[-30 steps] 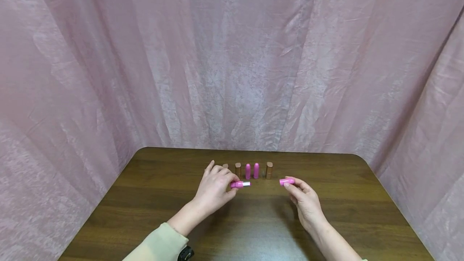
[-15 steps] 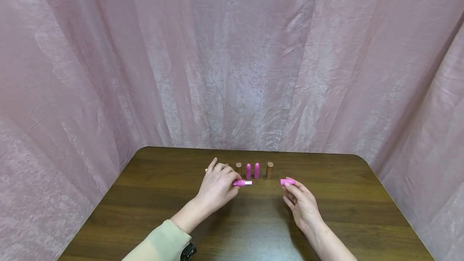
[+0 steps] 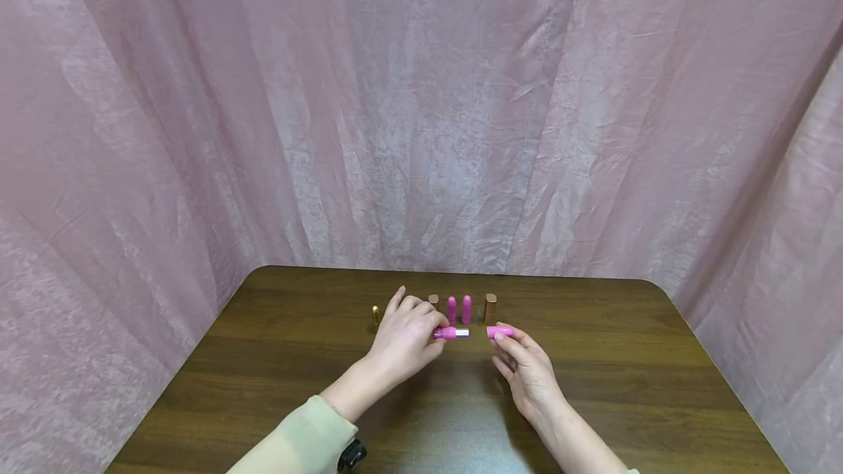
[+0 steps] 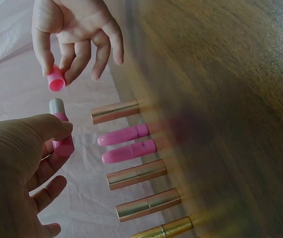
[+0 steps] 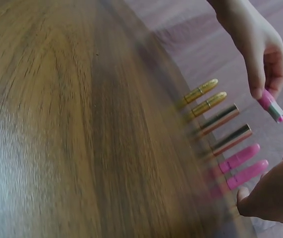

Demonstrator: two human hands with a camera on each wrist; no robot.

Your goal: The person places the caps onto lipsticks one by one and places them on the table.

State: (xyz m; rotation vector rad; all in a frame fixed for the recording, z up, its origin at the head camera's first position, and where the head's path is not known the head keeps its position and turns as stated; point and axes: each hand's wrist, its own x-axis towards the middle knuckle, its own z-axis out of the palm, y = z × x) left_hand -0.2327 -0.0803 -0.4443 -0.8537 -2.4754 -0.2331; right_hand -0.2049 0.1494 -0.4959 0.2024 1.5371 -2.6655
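My left hand [image 3: 405, 335] pinches a pink lipstick [image 3: 451, 333] by its base, its silver inner tube bare and pointing right. In the right wrist view a bit of pink shows at the tip of that silver tube [image 5: 277, 112]. Thumb and fingers of my right hand [image 3: 529, 375] pinch a pink lipstick cap [image 3: 500, 331], its hollow end towards the lipstick. A small gap separates cap and lipstick; in the left wrist view the cap [image 4: 56, 79] is just beyond the silver end. Both are held above the table, in front of a row of standing lipsticks.
Two closed pink lipsticks [image 3: 466, 309] stand mid-row on the brown wooden table [image 3: 593, 328]. Rose-gold lipsticks [image 3: 490, 309] flank them. Gold lipsticks [image 5: 209, 103] stand at the row's left end, partly hidden by my left hand in the head view. A pink curtain [image 3: 421, 130] hangs behind.
My right hand has moved left with the cap, and my left hand slightly right with the lipstick, narrowing the gap. A gold lipstick has come into sight left of my left hand.
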